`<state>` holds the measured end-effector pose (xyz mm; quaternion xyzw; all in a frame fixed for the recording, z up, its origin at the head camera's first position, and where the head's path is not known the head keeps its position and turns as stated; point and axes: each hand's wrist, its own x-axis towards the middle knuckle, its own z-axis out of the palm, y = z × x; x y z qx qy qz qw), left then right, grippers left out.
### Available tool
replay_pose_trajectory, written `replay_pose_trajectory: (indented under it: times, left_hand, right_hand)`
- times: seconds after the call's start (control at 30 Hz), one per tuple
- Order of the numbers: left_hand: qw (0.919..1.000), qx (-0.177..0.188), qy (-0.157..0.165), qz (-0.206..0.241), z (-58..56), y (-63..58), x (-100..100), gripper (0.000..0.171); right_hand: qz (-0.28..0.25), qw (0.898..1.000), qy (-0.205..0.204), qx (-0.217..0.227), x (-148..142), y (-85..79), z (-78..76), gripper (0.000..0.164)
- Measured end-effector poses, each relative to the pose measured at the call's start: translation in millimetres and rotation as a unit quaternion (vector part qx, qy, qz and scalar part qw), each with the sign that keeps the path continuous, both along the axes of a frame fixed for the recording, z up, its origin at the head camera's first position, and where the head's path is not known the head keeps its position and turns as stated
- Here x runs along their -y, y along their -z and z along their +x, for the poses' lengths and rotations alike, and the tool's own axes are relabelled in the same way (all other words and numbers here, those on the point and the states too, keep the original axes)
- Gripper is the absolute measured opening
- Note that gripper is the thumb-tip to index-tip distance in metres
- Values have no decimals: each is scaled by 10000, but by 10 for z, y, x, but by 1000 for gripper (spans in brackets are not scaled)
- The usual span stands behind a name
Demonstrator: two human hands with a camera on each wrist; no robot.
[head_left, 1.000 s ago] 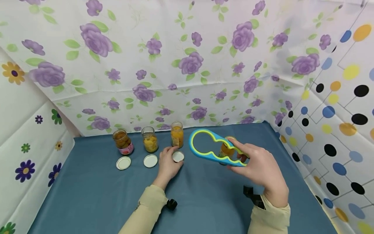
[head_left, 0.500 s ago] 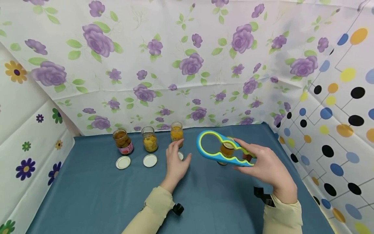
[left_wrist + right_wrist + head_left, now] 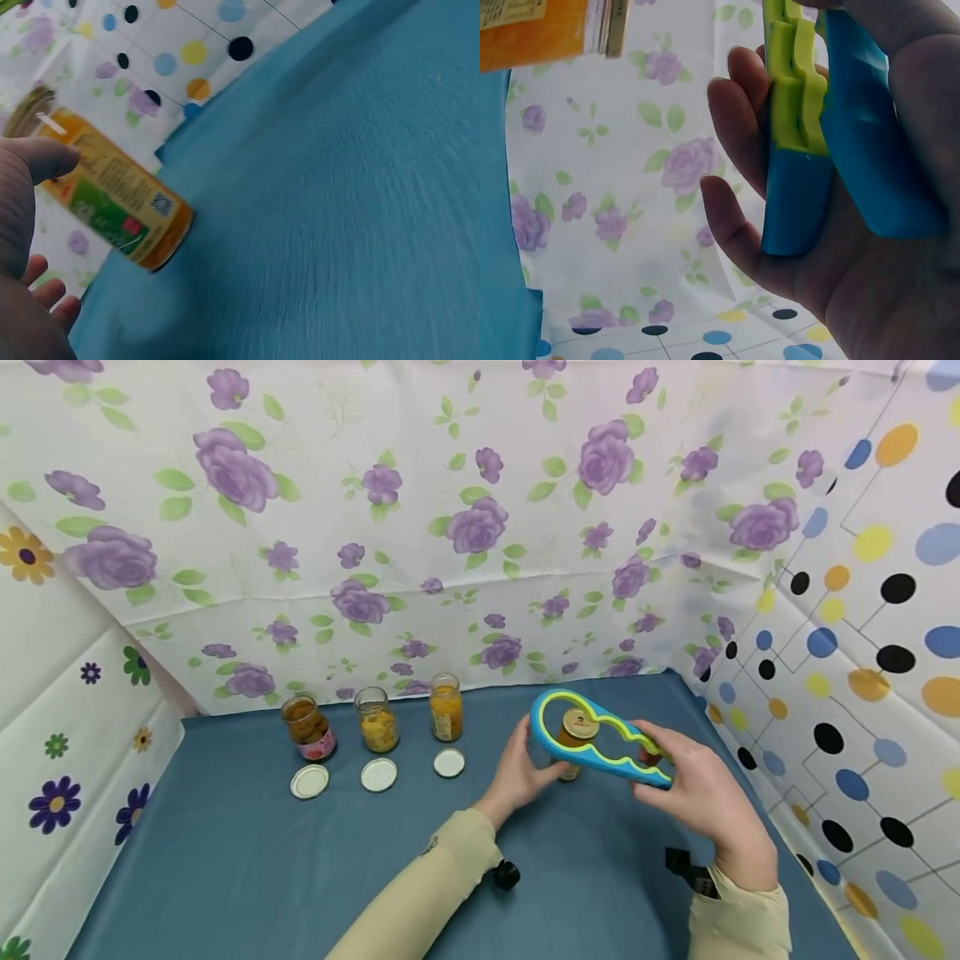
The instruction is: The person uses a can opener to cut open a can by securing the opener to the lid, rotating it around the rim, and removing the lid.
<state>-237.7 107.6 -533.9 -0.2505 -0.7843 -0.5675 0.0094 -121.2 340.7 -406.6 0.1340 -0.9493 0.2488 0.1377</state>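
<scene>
My left hand [image 3: 516, 777] reaches up to the left side of a lidded glass jar [image 3: 581, 725] of orange contents, thumb and fingers spread about it. In the left wrist view the thumb overlaps the upper part of this labelled jar [image 3: 124, 196], just below its metal lid [image 3: 31, 106]. My right hand [image 3: 693, 785] grips the two handles of a blue and lime-green jar opener [image 3: 581, 756]. The opener's large loop is held above the jar, whose lid shows through it in the head view. In the right wrist view the fingers curl round the blue handle [image 3: 799, 202].
Three lidless glass jars stand along the back: one with a pink label [image 3: 317, 742], one with yellow pieces [image 3: 378, 731], one with orange contents [image 3: 446, 712]. A lid lies before each: left [image 3: 310, 782], middle [image 3: 378, 774] and right [image 3: 449, 762]. Patterned sheets [image 3: 480, 593] border the blue tablecloth [image 3: 247, 860].
My left hand has let go of the right-hand white lid and moved right to the lidded jar. The right hand has shifted slightly right with the jar opener.
</scene>
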Motion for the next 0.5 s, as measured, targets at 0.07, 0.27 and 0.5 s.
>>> replay_pose_trajectory:
  times: [0.07,0.27,0.5]
  left_hand:
    - [9998,-3,186,63,5,16,-107,93]
    - [9978,189,286,567,63,59,-404,85]
    - [9943,669,-95,824,61,79,-566,65]
  right_hand:
    - [-25,9999,118,51,-17,10,19,74]
    - [-119,9998,166,-19,-30,31,39,68]
    - [-143,9995,264,5,-17,47,57,69]
